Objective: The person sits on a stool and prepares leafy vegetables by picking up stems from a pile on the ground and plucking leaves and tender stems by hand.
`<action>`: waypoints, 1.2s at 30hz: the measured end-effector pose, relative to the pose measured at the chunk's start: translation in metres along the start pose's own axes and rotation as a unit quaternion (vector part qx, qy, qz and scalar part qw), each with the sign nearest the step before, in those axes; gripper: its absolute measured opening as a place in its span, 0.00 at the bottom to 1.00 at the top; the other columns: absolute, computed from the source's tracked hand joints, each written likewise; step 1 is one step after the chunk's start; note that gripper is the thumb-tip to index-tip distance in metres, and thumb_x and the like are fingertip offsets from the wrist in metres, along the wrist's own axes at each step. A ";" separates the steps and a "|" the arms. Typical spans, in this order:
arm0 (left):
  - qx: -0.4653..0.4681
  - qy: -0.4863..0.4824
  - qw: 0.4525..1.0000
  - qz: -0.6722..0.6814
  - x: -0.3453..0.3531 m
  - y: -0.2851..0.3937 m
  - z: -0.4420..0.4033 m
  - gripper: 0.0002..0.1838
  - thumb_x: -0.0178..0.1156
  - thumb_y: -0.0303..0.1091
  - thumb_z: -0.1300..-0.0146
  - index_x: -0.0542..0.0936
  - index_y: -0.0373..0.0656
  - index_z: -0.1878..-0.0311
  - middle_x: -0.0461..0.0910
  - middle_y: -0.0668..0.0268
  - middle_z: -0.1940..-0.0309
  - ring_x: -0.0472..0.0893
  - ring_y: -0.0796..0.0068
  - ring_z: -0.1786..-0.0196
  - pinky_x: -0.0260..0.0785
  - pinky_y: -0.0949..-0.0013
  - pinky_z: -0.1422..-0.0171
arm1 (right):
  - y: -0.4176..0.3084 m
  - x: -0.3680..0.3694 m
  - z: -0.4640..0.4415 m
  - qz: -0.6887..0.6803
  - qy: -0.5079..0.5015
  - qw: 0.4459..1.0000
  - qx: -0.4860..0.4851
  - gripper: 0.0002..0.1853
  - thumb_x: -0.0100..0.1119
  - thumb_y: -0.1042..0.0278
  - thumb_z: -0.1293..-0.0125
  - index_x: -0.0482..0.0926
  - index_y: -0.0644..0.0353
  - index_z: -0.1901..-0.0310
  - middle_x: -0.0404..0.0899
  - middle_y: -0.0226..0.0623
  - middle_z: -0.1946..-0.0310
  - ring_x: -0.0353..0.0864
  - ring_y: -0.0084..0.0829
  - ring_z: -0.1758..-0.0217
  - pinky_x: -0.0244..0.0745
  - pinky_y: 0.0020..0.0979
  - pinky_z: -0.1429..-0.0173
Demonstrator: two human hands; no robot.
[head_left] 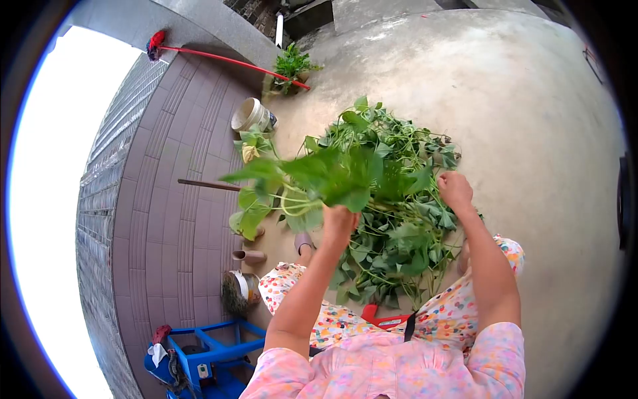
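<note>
My left hand (339, 223) is closed around the stems of a bunch of leafy greens (332, 176), raised over the pile; its broad leaves are blurred and spread to the left. On the concrete between my legs lies a large heap of green leafy vines (399, 249) with long thin stems. At the heap's right edge is my right hand (456, 191), fingers curled in; anything inside them is hidden. Below the heap a red object (382, 318) shows between my legs.
Along the tiled wall (166, 179) at left stand a white bucket (250, 116), a second bucket (246, 287) and a blue frame (209, 352). A red pole (232, 61) leans near a potted plant (290, 66). Concrete floor (531, 106) extends right.
</note>
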State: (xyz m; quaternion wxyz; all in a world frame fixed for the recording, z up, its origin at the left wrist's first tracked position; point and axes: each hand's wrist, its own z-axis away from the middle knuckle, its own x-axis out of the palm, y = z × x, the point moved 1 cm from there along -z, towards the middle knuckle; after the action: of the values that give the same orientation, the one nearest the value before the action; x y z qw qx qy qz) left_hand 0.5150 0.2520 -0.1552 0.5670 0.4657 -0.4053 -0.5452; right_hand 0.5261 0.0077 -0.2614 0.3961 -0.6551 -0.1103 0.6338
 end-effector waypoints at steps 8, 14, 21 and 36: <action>-0.205 -0.013 0.977 -0.052 0.020 -0.154 0.053 0.15 0.59 0.35 0.49 0.72 0.42 0.87 0.67 0.71 0.92 0.61 0.83 0.92 0.51 0.78 0.88 | 0.003 0.027 0.005 -0.067 -0.037 0.980 -0.184 0.10 0.47 0.66 0.48 0.78 0.59 0.74 0.76 0.44 0.75 0.76 0.45 0.69 0.71 0.41 0.63; -0.075 -0.062 0.985 -0.143 0.050 -0.170 0.076 0.20 0.57 0.35 0.48 0.69 0.35 0.91 0.64 0.72 0.95 0.59 0.84 0.89 0.51 0.73 0.84 | -0.021 0.041 0.036 -0.170 -0.208 0.903 -0.334 0.15 0.56 0.57 0.52 0.78 0.62 0.70 0.76 0.41 0.77 0.75 0.41 0.70 0.70 0.34 0.63; 0.032 -0.077 0.981 -0.178 0.063 -0.187 0.088 0.14 0.55 0.32 0.49 0.70 0.36 0.86 0.68 0.64 0.92 0.65 0.79 0.87 0.56 0.70 0.80 | -0.031 0.072 0.086 -0.123 -0.236 0.845 -0.464 0.23 0.58 0.47 0.54 0.78 0.59 0.64 0.75 0.38 0.68 0.74 0.38 0.63 0.69 0.33 0.57; 0.070 -0.156 0.952 -0.255 0.075 -0.178 0.123 0.16 0.57 0.33 0.46 0.73 0.31 0.85 0.77 0.53 0.77 0.80 0.70 0.74 0.68 0.70 0.75 | -0.011 0.070 0.042 0.101 -0.201 0.974 -0.017 0.14 0.49 0.59 0.44 0.77 0.62 0.68 0.78 0.46 0.68 0.77 0.46 0.64 0.72 0.41 0.60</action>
State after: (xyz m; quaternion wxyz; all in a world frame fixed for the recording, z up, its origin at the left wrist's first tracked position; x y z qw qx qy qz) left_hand 0.3592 0.1714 -0.3020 0.3048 0.5011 -0.3933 -0.7080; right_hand 0.5032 0.0760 -0.3009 0.2883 -0.5290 -0.1313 0.7872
